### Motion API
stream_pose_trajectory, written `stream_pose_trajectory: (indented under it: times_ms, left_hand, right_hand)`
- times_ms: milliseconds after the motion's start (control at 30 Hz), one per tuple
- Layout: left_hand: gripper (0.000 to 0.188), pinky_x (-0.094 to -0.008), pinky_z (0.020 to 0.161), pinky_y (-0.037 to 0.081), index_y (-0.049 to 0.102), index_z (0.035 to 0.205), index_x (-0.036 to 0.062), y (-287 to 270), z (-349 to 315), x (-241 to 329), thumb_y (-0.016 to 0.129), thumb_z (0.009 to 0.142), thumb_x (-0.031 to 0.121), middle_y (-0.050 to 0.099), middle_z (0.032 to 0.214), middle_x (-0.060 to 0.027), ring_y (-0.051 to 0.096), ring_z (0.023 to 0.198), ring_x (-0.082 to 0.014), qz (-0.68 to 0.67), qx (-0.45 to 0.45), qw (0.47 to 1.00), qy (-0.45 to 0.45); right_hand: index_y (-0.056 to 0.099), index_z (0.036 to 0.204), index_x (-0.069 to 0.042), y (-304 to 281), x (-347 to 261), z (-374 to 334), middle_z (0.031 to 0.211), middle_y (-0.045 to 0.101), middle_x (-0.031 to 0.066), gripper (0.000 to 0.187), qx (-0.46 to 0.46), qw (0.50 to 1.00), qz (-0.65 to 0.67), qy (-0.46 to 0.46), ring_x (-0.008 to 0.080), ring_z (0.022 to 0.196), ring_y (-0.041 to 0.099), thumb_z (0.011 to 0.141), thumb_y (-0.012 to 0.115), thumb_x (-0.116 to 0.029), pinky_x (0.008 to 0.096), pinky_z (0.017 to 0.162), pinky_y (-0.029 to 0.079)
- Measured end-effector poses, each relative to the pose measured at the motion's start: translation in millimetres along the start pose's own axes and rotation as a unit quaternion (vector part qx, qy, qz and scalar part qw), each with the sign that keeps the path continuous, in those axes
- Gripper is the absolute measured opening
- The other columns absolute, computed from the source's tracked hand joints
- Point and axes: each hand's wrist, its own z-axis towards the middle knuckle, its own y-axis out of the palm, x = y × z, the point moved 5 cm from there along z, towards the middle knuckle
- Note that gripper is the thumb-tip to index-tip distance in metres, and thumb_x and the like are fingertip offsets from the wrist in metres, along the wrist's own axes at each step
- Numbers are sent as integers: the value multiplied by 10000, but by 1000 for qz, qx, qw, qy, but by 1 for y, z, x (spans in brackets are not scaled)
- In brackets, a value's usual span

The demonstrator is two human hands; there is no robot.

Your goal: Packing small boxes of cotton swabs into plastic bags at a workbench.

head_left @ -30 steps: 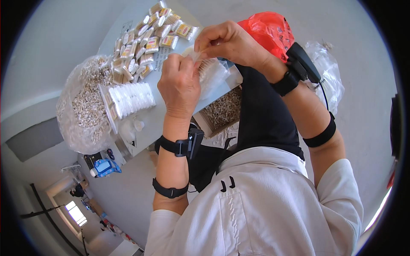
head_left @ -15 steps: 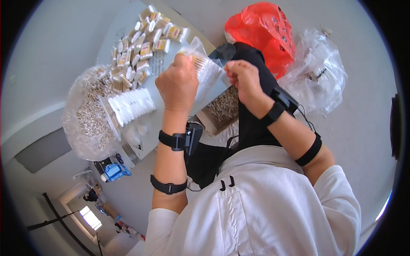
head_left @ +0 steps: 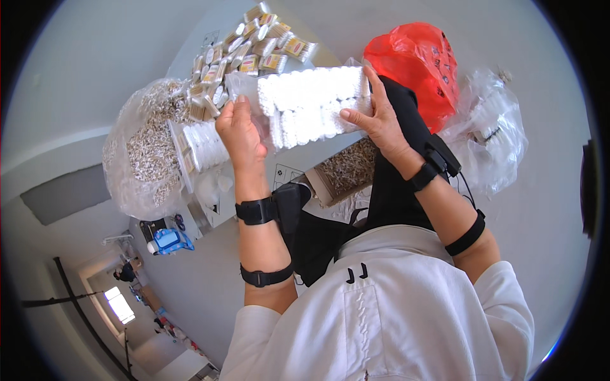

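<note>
Swab pack, white tips showing, held between both hands. Left hand: curled round left end, thumb raised. Right hand: pinching right end, thumb on face. Small packs: beyond left hand. Red bag: beyond right hand.

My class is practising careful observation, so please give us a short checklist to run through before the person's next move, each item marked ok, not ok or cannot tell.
1. Right hand holding the swab pack: ok, at its right end, thumb in front.
2. Left hand gripping firmly: cannot tell; it is at the left end, fingers partly hidden.
3. Clear wrap flat at the left end: not ok, it sticks out loosely.
4. Wrap fully sealed: cannot tell.
5. Loose swabs visible inside the open box: ok.
</note>
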Motion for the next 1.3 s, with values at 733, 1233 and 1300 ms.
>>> stream_pose_trajectory:
  times_ms: [733,1233,1300]
  left_hand:
    - [361,-308,556,378,441,669,22,-11,-68,-169,584,963,175,436,624,7,374,623,-92,14,154,982,-113]
    - [306,-269,481,337,489,674,32,-37,1,-28,600,934,148,448,577,33,398,531,-74,-4,52,997,-51]
    - [270,-291,490,352,509,725,-2,-31,11,7,607,928,147,437,567,-5,402,544,-73,153,-30,986,62]
  right_hand:
    - [252,1470,-32,-2,14,42,1341,494,258,1044,-115,891,-439,-19,380,1257,485,667,834,-359,405,1044,390]
    - [334,1443,-40,14,21,5,1226,586,110,768,-118,977,25,175,190,1115,586,779,708,57,319,959,466]
    - [312,1460,-44,21,34,-5,1235,586,129,782,-169,954,79,235,187,1099,592,792,708,39,317,957,463]
